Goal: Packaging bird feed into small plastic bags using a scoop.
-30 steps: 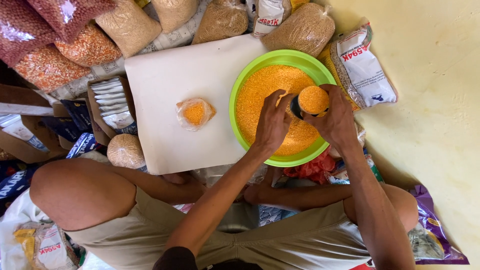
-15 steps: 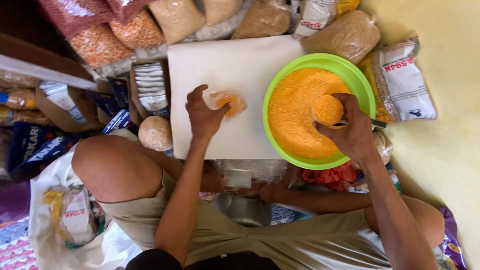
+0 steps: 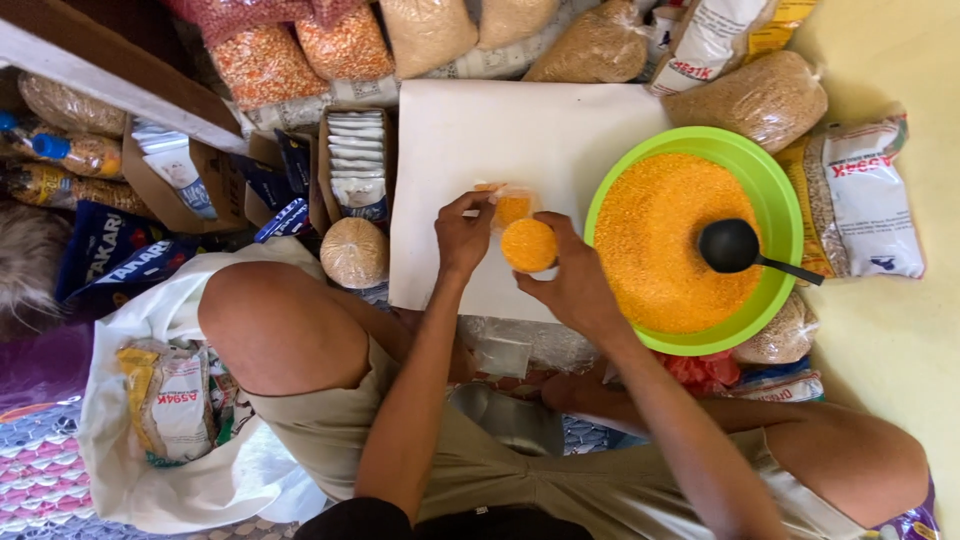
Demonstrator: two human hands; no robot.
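A green bowl (image 3: pixel 775 180) full of orange lentils stands at the right end of a white board (image 3: pixel 520 120). A black ladle (image 3: pixel 732 246) lies in the lentils with its handle over the rim. My right hand (image 3: pixel 578 288) holds a small round portion of orange lentils (image 3: pixel 528 245) just above the board; I cannot tell whether it is a cup or a packet. My left hand (image 3: pixel 462 236) pinches a small clear plastic bag (image 3: pixel 510 207) with some lentils in it, lying on the board right beside that portion.
Bags of lentils and grain (image 3: pixel 345 45) line the far edge of the board, and more bags (image 3: pixel 865 195) lie right of the bowl. A round grain packet (image 3: pixel 354 252), a box of sachets (image 3: pixel 357 165) and a white sack (image 3: pixel 170 400) lie left. My knees flank the board.
My right hand has left the ladle in the bowl and moved left over the board with the round portion. My left hand, first at the bowl, has taken hold of the small bag.
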